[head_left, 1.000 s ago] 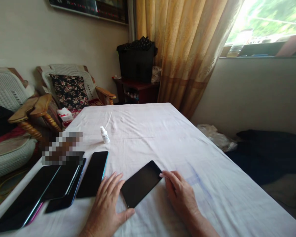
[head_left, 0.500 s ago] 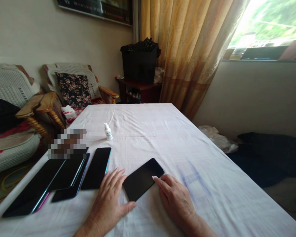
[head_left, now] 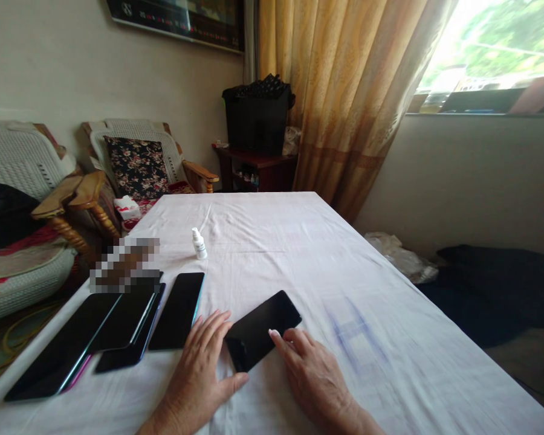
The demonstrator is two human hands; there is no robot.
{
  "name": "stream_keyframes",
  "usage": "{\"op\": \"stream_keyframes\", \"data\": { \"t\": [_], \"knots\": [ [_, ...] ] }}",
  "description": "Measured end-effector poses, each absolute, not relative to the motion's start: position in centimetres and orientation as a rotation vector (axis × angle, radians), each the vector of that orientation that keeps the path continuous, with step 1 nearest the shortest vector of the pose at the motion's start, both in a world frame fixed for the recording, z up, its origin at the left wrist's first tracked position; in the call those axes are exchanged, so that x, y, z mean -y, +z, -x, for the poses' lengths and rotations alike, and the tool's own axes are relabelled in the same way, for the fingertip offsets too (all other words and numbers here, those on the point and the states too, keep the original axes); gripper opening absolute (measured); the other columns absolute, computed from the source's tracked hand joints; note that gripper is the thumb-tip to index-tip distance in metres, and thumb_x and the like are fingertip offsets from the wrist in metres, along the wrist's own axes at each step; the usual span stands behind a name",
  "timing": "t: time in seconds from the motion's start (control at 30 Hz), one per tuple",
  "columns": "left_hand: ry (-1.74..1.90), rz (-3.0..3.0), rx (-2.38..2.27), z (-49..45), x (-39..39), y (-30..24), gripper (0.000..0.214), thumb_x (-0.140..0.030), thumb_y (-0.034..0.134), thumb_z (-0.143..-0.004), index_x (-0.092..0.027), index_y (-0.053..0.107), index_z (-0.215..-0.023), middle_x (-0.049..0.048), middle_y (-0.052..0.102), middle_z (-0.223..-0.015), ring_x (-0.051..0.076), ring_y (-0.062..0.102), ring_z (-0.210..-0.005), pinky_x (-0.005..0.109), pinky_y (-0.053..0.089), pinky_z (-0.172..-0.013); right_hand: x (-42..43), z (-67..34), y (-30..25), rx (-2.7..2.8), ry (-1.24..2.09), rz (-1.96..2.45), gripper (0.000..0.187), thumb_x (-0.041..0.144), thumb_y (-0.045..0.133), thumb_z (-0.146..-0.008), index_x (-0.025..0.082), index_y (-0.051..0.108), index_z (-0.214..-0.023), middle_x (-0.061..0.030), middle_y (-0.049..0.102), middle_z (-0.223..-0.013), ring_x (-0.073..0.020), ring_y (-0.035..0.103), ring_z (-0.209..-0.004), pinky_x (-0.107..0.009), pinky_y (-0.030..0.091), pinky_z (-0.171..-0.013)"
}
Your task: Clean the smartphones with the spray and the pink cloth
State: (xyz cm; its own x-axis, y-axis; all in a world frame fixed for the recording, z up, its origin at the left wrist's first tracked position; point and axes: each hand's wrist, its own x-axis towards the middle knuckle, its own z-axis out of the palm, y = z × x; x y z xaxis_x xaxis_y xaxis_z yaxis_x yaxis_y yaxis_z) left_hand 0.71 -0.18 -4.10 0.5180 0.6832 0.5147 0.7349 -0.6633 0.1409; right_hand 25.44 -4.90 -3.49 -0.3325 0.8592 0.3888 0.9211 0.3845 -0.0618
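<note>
A black phone [head_left: 263, 329] lies screen-up and slanted on the white tablecloth [head_left: 299, 254]. My left hand [head_left: 198, 371] rests flat beside its left edge, fingers spread, thumb under its near corner. My right hand [head_left: 309, 377] lies with its fingers stretched out, the fingertips on the phone's right side. Neither hand grips the phone. To the left lie another dark phone [head_left: 178, 310] and a row of overlapping dark phones [head_left: 95, 335]. A small white bottle [head_left: 199, 243] stands farther back.
A pixelated patch [head_left: 124, 264] sits on the table's left edge. Wooden armchairs with cushions [head_left: 136, 164] stand to the left, a black bin on a dark stand [head_left: 257, 121] at the back by a gold curtain [head_left: 344, 90]. Dark bedding [head_left: 494, 284] lies at right.
My right hand has slid leftward from the phone's far right corner onto its right side. My left hand has stayed beside the phone. The camera has shifted slightly.
</note>
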Motion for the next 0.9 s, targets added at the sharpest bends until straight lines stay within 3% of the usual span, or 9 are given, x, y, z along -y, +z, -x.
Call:
{"op": "stream_keyframes", "data": {
  "t": [0.33, 0.47, 0.7, 0.9],
  "knots": [
    [-0.857, 2.628, 1.251, -0.8, 0.3, -3.8, 0.074, -0.04, 0.078, -0.068, -0.018, 0.044, -0.13, 0.0129, 0.068, -0.118, 0.035, 0.064, -0.111, 0.052, 0.052, -0.097, 4.8, -26.3, -4.0, 2.19, -0.325, 1.662, 0.063, -0.004, 0.052, -0.071, 0.021, 0.056, -0.129, -0.0045, 0.066, -0.095, -0.0174, 0.063, -0.078, -0.024, 0.05, -0.061],
    [-0.821, 2.623, 1.258, -0.8, 0.4, -3.8, 0.079, -0.037, 0.08, -0.066, -0.017, 0.041, -0.131, 0.0136, 0.067, -0.119, 0.035, 0.063, -0.112, 0.052, 0.052, -0.097, 5.0, -25.3, -4.3, 2.281, -0.301, 1.536, 0.06, 0.0, 0.056, -0.075, 0.024, 0.055, -0.13, -0.0022, 0.066, -0.093, -0.0155, 0.061, -0.074, -0.023, 0.049, -0.059],
    [-0.802, 2.627, 1.263, -0.8, 0.4, -3.9, 0.079, -0.037, 0.08, -0.065, -0.016, 0.042, -0.131, 0.0153, 0.066, -0.121, 0.037, 0.062, -0.113, 0.053, 0.053, -0.095, 4.5, -26.0, -4.0, 2.158, -0.29, 1.748, 0.061, -0.002, 0.053, -0.074, 0.025, 0.057, -0.129, -0.0038, 0.066, -0.096, -0.017, 0.063, -0.078, -0.024, 0.048, -0.06],
    [-0.792, 2.656, 1.265, -0.6, 0.2, -4.4, 0.078, -0.041, 0.077, -0.07, -0.017, 0.041, -0.134, 0.0138, 0.063, -0.127, 0.034, 0.059, -0.118, 0.053, 0.045, -0.103, 4.7, -24.9, -4.2, 2.294, -0.217, 1.576, 0.058, 0.001, 0.057, -0.077, 0.023, 0.055, -0.13, -0.003, 0.065, -0.096, -0.0149, 0.062, -0.075, -0.023, 0.047, -0.06]
  ]
}}
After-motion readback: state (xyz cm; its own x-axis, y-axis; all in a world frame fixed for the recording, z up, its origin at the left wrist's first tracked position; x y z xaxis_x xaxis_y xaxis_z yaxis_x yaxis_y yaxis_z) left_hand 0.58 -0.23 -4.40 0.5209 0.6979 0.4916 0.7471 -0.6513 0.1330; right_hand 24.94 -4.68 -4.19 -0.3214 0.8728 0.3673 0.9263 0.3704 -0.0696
